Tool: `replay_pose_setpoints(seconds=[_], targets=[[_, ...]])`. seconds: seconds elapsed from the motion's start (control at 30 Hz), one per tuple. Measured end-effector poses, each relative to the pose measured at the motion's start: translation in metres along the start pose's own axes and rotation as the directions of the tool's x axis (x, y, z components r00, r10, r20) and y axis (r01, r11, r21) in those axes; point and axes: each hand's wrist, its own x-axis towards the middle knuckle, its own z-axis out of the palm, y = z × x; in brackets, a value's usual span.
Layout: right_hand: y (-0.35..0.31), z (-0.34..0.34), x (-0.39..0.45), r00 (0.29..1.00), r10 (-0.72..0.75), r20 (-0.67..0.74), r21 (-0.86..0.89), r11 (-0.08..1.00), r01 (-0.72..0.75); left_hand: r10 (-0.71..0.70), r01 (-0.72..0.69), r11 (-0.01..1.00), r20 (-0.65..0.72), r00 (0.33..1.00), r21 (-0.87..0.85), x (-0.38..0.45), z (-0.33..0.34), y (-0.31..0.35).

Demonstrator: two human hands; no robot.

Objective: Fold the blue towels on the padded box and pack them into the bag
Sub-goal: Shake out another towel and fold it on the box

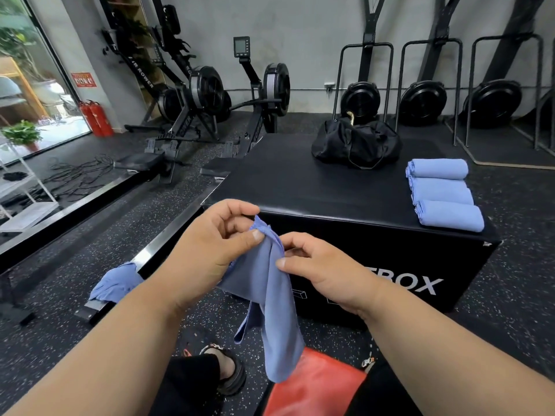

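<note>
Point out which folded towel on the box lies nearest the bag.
The far towel of the row of three, at the box's right edge. The bag sits just beyond it; the other two lie closer to the person.

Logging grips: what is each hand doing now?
Left hand: closed, pinching the blue towel near its top edge.
Right hand: closed, pinching the same towel.
</note>
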Motion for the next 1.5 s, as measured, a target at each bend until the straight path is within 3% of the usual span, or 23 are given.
replay_pose_setpoints(seconds=[0.5,0.77,0.93,1.03,1.2,1.3,1.5], targets=[[0.012,0.004,0.006,0.999,0.028,-0.025,0.182,0.983,-0.023,0.066,-0.120,0.895,0.137,0.988,0.430,0.076,-0.007,0.108],[0.019,0.012,0.005,0.999,0.041,-0.018,0.104,0.994,-0.039,0.108,-0.161,0.839,0.131,0.986,0.521,0.088,-0.012,0.134],[0.020,0.015,0.004,0.991,0.004,-0.131,-0.066,0.998,-0.013,0.154,-0.206,0.762,0.137,0.979,0.614,0.087,-0.009,0.142],[0.023,0.013,0.005,0.986,0.007,-0.168,-0.141,0.989,-0.031,0.149,-0.219,0.744,0.162,0.975,0.632,0.084,-0.013,0.146],[0.026,0.024,0.001,1.000,0.026,0.018,-0.056,0.998,-0.025,0.158,-0.221,0.788,0.158,0.975,0.574,0.085,-0.018,0.148],[0.031,0.028,0.001,0.998,0.005,-0.055,-0.148,0.989,-0.013,0.162,-0.222,0.810,0.156,0.974,0.543,0.082,-0.023,0.150],[0.036,0.020,-0.001,0.996,0.026,-0.090,-0.082,0.996,-0.034,0.139,-0.216,0.836,0.186,0.973,0.504,0.071,-0.038,0.158]])
